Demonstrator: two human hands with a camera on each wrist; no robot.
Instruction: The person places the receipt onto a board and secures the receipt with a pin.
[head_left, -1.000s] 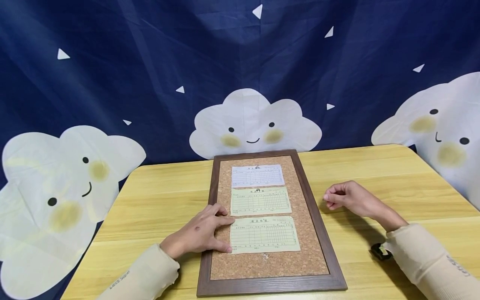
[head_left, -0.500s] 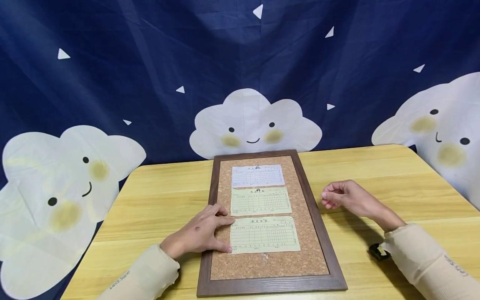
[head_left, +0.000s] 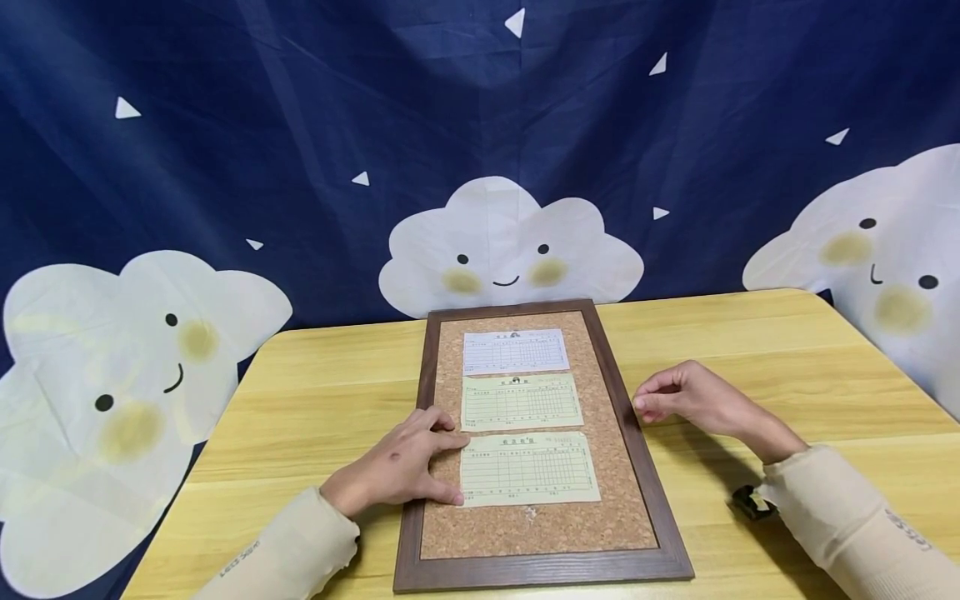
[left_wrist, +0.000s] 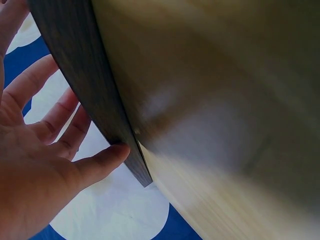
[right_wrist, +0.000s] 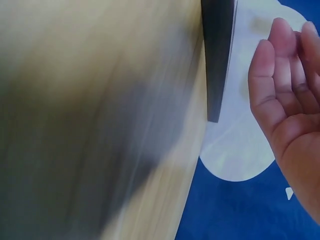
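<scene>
A cork board in a dark brown wooden frame lies on the table. Three printed receipt forms run down it: a white one at the top, a pale green one in the middle, another pale green one lowest. Small dark pins show at the top edges of the upper two. My left hand rests across the frame's left side, relaxed thumb and forefinger at the lowest form's left edge. Just right of the frame, my right hand has thumb and fingertips together; I cannot tell whether they hold something small.
The board stands on a light wood-grain table. Behind it hangs a dark blue cloth with white smiling clouds and small triangles. A black strap item sits at my right cuff.
My right hand has moved slightly left, up to the frame's right side. The left hand, board and forms stay where they were.
</scene>
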